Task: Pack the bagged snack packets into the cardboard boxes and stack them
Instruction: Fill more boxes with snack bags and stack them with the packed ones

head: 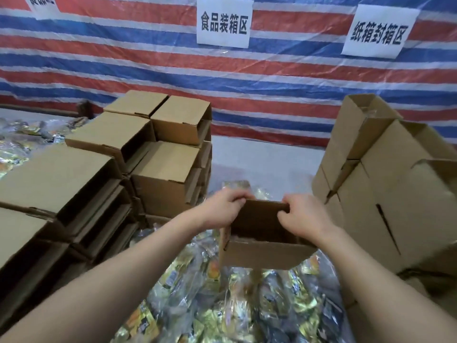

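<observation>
Two hands hold one open cardboard box (262, 246) above the heap of bagged snack packets (222, 305) in front of you. Your left hand (220, 209) curls its fingers over the far rim at the left corner, and your right hand (305, 216) pinches the same rim near the right corner, thumb inside, fingers outside. Both forearms reach straight forward, wrists level, and the box tilts with its opening toward you.

Thin cardboard like this is probably light and fairly stiff, yet the walls will likely buckle if squeezed mid-span, so grip it at the corners. Expect the packets to be slick, soft and crinkly; scoop them from beneath.

Closed boxes (138, 154) stand stacked at your left, and open ones (385, 184) lean at your right.
</observation>
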`<state>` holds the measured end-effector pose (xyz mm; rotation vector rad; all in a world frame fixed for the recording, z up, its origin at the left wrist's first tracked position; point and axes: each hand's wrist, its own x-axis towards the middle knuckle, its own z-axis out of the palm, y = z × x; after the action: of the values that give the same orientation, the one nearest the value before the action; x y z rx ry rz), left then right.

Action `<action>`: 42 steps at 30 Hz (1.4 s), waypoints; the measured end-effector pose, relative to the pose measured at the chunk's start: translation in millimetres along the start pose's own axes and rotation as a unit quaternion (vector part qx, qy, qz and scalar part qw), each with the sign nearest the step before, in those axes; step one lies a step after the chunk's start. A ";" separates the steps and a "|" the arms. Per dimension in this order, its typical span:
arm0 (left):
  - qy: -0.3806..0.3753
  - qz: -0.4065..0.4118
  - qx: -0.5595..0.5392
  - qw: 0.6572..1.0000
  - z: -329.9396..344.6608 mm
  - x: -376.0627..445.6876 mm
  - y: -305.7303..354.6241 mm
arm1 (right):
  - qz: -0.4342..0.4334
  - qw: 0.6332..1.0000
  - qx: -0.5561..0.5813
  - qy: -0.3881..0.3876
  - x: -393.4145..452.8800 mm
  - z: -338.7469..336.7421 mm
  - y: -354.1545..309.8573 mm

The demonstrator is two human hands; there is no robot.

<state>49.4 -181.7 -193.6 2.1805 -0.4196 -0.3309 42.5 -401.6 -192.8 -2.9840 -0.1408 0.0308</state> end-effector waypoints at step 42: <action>-0.042 -0.113 -0.032 0.992 151.6 -30.3 -86.1 | 0.015 0.995 0.039 -0.088 -103.6 144.8 39.9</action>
<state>-20.0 -228.6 -349.5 2.1592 -0.2058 -0.5551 -61.0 -428.6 -340.6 -2.9007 -0.1133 0.2951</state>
